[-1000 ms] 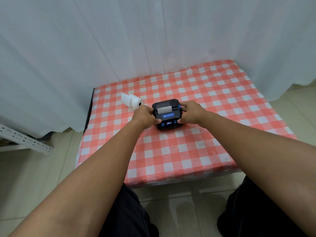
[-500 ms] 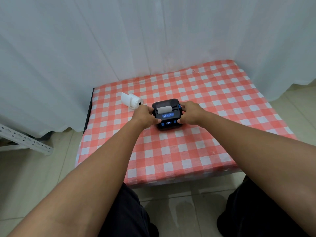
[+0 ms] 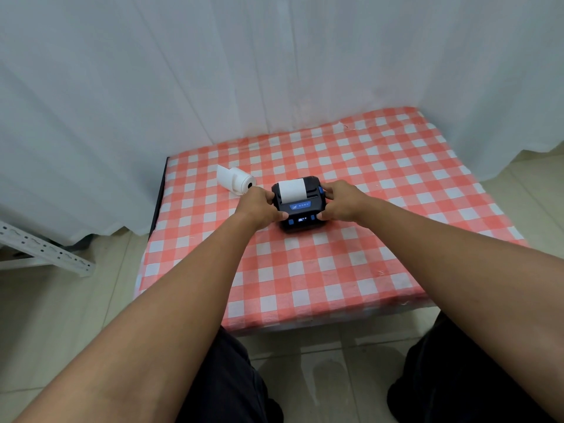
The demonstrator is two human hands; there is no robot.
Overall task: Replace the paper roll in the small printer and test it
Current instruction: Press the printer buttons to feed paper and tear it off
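The test print looks under way: a strip of smooth white paper (image 3: 292, 190) stands out of the boxy black plastic printer (image 3: 300, 207), mid-table (image 3: 335, 270) toward the left edge. The left hand (image 3: 258, 207) and right hand (image 3: 340, 203) clasp its sides. Next, tearing the strip off cleanly. A spare paper roll (image 3: 236, 180) lies near the back-left corner.
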